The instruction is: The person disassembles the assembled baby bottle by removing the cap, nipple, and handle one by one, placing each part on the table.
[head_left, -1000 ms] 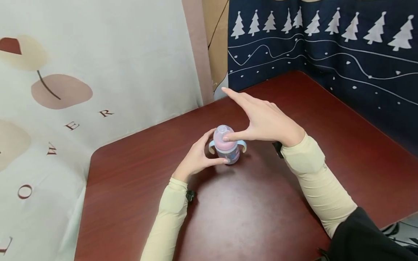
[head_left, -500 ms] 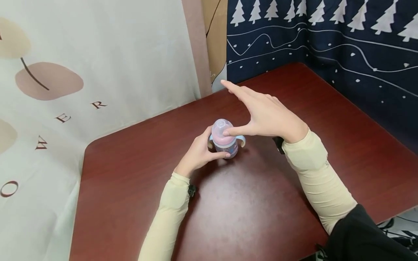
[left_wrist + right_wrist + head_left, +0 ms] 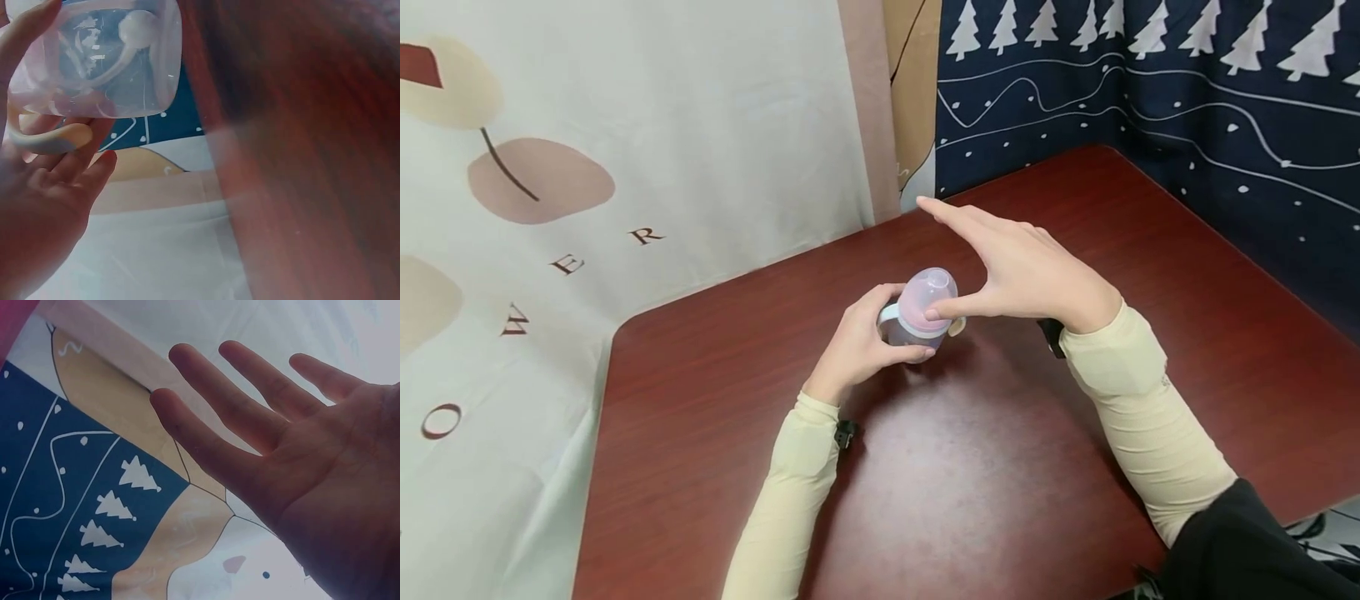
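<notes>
A sippy cup (image 3: 928,302) with a pink lid, a clear dome cap and two side handles is held over the table in the head view, tilted a little. My left hand (image 3: 857,346) grips its clear body, thumb in front and fingers behind. In the left wrist view, a straw with a round white weight (image 3: 139,29) shows inside the cup, and a curved handle (image 3: 50,140) lies by the fingers. My right hand (image 3: 1026,267) has its fingers stretched out above and beside the cup. Its thumb overlaps the lid; whether it touches is unclear. In the right wrist view its fingers are spread, holding nothing.
A reddish-brown table (image 3: 985,467) lies beneath both hands. A white curtain with printed letters (image 3: 730,125) hangs along its left and far side. A navy cloth with white trees (image 3: 1037,100) borders the back right.
The cup has tilted and turned in my left hand, so its left handle now faces more forward and its cap leans right. The right hand keeps its spread pose near the lid.
</notes>
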### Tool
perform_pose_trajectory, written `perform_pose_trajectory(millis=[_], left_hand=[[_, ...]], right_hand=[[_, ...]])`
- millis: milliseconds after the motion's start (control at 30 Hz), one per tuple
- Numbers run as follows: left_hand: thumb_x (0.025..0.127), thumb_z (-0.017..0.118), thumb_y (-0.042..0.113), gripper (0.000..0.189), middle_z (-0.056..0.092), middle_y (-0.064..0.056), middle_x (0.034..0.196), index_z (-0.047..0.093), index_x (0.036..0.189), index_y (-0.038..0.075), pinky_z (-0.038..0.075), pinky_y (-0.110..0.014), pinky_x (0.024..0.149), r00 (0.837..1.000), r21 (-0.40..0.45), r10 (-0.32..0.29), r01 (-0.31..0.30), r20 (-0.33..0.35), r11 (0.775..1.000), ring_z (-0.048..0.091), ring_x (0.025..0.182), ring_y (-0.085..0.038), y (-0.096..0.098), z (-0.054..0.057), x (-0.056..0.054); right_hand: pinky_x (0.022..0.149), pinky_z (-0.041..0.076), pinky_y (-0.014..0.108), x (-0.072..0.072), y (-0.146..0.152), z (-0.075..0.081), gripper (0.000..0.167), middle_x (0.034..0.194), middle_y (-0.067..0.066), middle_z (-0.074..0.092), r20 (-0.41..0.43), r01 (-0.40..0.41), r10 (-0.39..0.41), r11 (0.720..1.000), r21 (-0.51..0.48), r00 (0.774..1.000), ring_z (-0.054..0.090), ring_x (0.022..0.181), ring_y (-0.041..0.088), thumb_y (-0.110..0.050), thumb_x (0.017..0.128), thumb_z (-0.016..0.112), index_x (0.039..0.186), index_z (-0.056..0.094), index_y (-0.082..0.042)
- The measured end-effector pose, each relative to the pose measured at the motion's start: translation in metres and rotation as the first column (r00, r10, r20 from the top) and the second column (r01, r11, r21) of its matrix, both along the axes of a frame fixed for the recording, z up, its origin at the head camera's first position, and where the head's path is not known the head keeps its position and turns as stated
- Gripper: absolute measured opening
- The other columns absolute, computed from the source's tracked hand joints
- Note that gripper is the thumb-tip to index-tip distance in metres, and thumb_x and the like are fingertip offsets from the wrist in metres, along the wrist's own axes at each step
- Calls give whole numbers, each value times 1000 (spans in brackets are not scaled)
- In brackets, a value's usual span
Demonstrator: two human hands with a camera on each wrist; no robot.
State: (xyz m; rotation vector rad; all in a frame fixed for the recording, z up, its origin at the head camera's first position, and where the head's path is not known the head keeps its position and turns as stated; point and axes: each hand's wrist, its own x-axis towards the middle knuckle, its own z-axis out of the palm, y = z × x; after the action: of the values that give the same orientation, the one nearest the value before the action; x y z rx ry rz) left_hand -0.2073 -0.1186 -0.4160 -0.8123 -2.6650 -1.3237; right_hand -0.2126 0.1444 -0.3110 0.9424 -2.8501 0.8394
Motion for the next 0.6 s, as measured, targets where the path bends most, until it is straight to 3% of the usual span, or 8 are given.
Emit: perform_pose_trajectory(millis=[233,600], left_hand=[[70,101,36,75,65,7,117,67,135,19,52,-33,91,995,4,14,-14,-103,1000,60,106,-10,-3,12,8],[69,101,35,75,57,3,116,66,134,25,51,-34,93,991,50,63,-57,-120,997,58,109,-11,-5,24,14]], right_hand=[[107,49,61,3,-3,-2,110,167,0,41,25,-29,30,999,-14,999,50,144,25,-60,81,87,169,24,-36],[100,56,53,3,-3,-2,97,160,4,50,-24,-75,74,996,-43,997,59,130,25,-52,82,90,162,43,-25]])
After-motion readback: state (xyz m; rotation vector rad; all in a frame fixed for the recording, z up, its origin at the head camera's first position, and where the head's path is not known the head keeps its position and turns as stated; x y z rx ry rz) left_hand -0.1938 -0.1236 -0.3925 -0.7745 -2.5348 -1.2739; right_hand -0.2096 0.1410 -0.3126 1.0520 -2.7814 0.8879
